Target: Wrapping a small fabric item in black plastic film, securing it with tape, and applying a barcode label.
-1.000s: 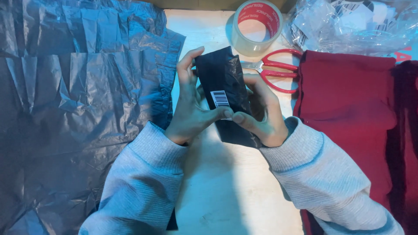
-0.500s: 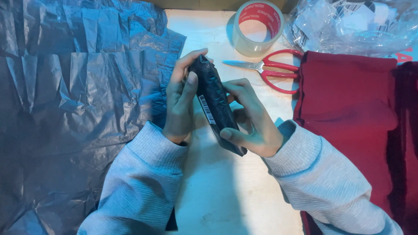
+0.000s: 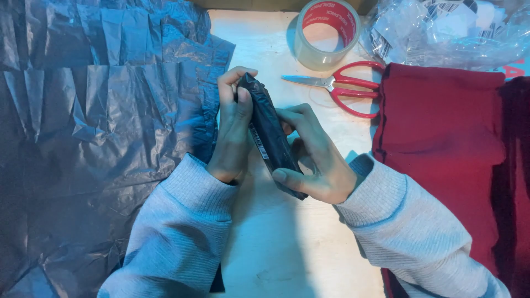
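Fingers of left hand and right hand clasp the black packet edge-up.

Left hand, right hand, gripping black packet

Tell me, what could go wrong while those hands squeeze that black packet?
The black packet is held on its thin edge between the left hand and right hand, above the table. It might slip and drop. The scissors lie close behind the hands with a bare pointed blade, so a quick reach could poke a finger. The tape roll stands near them and might get knocked.
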